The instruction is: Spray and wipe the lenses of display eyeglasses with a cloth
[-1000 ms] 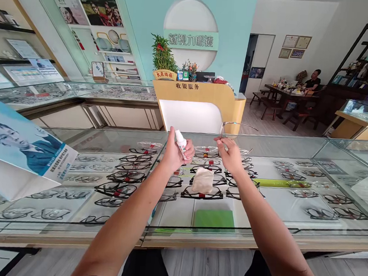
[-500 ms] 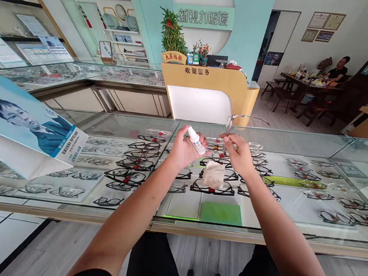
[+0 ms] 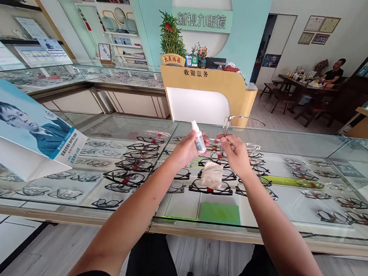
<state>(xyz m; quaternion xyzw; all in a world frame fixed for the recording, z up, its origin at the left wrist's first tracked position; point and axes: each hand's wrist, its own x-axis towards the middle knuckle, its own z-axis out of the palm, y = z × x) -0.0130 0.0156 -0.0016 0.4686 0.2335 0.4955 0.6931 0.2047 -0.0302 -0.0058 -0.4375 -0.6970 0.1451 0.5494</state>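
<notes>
Left of the pale cloth (image 3: 212, 175) lying on the glass display counter (image 3: 227, 230), and a little beyond it, we saw the person's left hand (image 3: 186, 150), its fingers wrapped around a small white bottle (image 3: 199, 141). The bottle stood nearly upright just beyond the cloth's left edge, its long axis tipped so that the narrow nozzle leaned left, away from the glasses. Beyond the cloth, in line with its right edge, we saw the front of the glasses (image 3: 226, 125) raised upright, one temple reaching out to the right; bottle and glasses were near each other but apart. Right of the cloth, the right hand (image 3: 236, 155) pinched the glasses low on their front between thumb and fingers, and we judged it the hand nearer the cloth.
</notes>
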